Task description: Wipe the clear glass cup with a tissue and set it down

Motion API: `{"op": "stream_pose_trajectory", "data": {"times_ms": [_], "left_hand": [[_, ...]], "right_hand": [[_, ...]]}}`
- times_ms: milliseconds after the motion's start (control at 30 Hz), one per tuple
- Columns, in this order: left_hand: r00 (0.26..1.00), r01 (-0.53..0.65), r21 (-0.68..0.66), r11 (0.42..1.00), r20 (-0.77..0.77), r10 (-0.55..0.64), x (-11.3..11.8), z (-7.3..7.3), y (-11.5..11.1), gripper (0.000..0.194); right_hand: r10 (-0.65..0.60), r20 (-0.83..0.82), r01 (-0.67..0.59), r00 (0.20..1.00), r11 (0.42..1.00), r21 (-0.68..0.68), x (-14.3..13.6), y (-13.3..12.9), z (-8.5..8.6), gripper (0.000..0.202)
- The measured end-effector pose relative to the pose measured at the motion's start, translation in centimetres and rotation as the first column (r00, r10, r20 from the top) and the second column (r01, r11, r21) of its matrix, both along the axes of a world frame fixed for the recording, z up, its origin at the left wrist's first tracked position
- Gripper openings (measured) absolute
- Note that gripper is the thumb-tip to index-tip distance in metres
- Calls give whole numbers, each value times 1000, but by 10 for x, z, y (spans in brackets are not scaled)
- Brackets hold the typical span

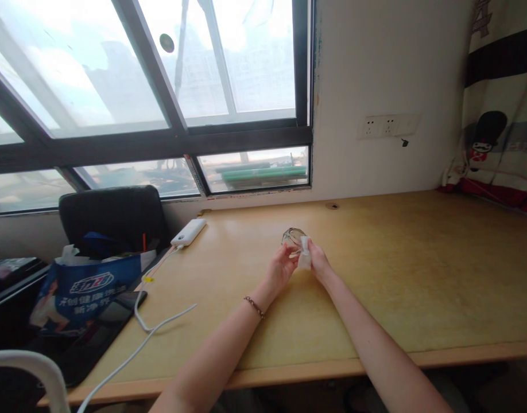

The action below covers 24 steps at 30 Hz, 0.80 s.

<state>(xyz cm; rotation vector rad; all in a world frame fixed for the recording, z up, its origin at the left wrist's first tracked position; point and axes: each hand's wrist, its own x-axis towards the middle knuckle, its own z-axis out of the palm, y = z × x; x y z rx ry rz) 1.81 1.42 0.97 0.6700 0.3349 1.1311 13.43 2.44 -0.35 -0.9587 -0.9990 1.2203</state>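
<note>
One big dark-framed window (177,129) takes up the upper left, next to a plain pale wall (384,57). Below that there's one desk (418,275), yellowish wood-look top with a bit of shine, running across the middle and off the right edge. One patterned curtain (496,132) hangs upper right, one black chair (112,212) sits on the left, and one blue printed bag (91,287) is in front of its backrest. Two bare hands mid-frame: the left hand (283,268) has its fingers pinching one clear glass piece (291,235), just right of center, above the desk. The right hand (318,264) has fingers pinching one white tissue (305,255) right up by the glass. Smaller stuff: one loose white cable (160,328) lower left, one white power bank-looking thing (189,232) on the desk, and one beaded bracelet (255,308) on the left wrist.
</note>
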Motion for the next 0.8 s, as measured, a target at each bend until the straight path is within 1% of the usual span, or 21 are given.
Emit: {"op": "stream_pose_trajectory", "data": {"times_ms": [33,67,100,133,167,200,233,267,333,433,467,567,633,700,800], "left_hand": [[1000,-16,-13,1000,19,16,-1,0,2,25],[999,-31,-28,999,33,31,-2,-1,4,24],[998,-44,-45,998,43,46,-3,-1,6,23],[997,-52,-61,997,51,55,-4,-1,7,23],[996,-55,-75,996,60,59,-5,-1,8,22],[996,-53,-85,995,72,60,-7,-1,9,21],[994,-53,-90,994,89,61,-8,-1,10,21],[993,-52,-94,994,105,62,-8,-1,10,20],[990,-41,-101,994,127,54,-9,-1,10,20],[994,-6,-119,993,112,19,-7,-2,10,22],[995,-1,-131,991,104,14,-6,-3,9,22],[996,-7,-186,983,90,24,-3,-3,8,22],[995,-11,-212,977,91,31,-2,-2,7,21],[995,-11,-223,975,96,33,-2,0,7,20],[993,-16,-235,972,108,42,-4,2,7,20]], "right_hand": [[-33,97,32,995,999,11,-2,-2,-1,51],[-105,215,98,971,994,46,-3,-4,-1,48],[-208,339,180,918,977,113,-5,-7,0,44],[-326,445,259,834,944,205,-6,-11,1,39],[-438,519,318,734,897,306,-6,-14,3,34],[-528,560,354,638,847,396,-7,-18,6,31],[-589,576,368,567,807,462,-7,-21,10,29],[-625,575,371,528,779,506,-7,-25,14,28],[-661,542,378,520,747,547,-7,-31,21,25],[-663,494,351,562,732,583,-8,-36,29,22],[-648,494,316,580,738,596,-9,-38,30,21],[-556,536,153,635,771,619,-13,-42,31,20],[-521,542,108,659,779,617,-15,-44,32,20],[-523,513,139,681,779,611,-16,-45,32,18],[-545,456,219,704,777,590,-15,-41,31,17]]}}
